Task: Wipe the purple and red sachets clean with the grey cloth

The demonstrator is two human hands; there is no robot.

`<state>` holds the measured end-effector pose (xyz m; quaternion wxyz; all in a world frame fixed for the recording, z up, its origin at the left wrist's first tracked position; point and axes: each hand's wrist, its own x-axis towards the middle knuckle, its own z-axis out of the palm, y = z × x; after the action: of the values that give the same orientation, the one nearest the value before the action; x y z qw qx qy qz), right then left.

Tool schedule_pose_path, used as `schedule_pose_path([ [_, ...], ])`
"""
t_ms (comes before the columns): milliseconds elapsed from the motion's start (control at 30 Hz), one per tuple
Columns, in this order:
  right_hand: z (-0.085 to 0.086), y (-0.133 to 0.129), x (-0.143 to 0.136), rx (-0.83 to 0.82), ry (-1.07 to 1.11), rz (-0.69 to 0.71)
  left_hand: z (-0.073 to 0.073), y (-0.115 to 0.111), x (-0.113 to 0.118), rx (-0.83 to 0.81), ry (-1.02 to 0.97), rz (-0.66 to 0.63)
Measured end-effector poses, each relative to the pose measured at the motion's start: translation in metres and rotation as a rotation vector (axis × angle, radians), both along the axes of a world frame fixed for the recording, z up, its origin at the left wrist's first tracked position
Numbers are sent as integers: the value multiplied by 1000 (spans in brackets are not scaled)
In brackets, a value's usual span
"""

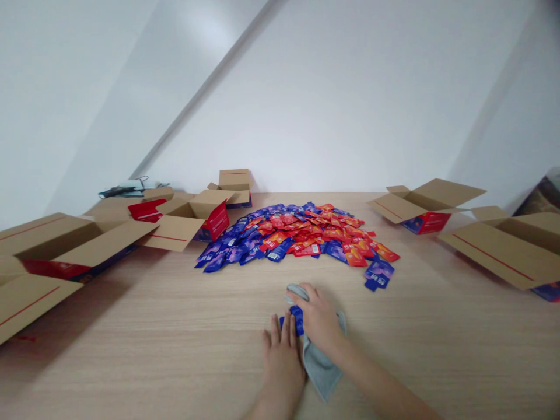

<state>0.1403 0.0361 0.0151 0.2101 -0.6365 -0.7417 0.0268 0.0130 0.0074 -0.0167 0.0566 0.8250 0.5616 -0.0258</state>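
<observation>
A blue packet (297, 319) lies flat on the wooden table (196, 326), partly covered by both hands. With fingers spread, my left hand (282, 356) rests on the packet's left side and on the tabletop. My right hand (321, 321) is closed on a grey cloth (324, 367), which bunches out above the fingers and hangs loose under the palm and wrist. The cloth and right hand sit over the packet's right side. Beyond the hands spreads a heap of red and blue packets (301, 227), and one blue packet (378, 274) lies at its right front edge.
Open cardboard boxes stand on both sides: a large one (100, 248) and a smaller one (214, 221) at left, others (424, 219) (511, 245) at right. Another box (236, 195) sits at the back by the white wall (341, 105). Their flaps stick out over the table.
</observation>
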Motion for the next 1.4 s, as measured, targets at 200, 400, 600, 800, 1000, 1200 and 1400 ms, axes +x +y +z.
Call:
schedule_pose_path([
  [200,-21,-5,-7,3,-18,110,24,-3,0,-133,-5,12],
  [400,-9,-12,-6,-18,66,224,35,-5,2,-182,-10,13],
  [600,-15,-8,-4,-50,60,255,35,-6,2,-146,-10,37],
  [800,-21,-9,-1,-41,20,183,34,-7,3,-107,-15,38],
  [1000,-25,-13,14,-35,-15,133,25,-9,4,-17,-50,63],
  [1200,-34,-17,29,-23,-37,66,10,-7,4,51,-42,37],
  [1400,-35,-25,46,-21,-112,-43,1,-5,4,74,-23,45],
])
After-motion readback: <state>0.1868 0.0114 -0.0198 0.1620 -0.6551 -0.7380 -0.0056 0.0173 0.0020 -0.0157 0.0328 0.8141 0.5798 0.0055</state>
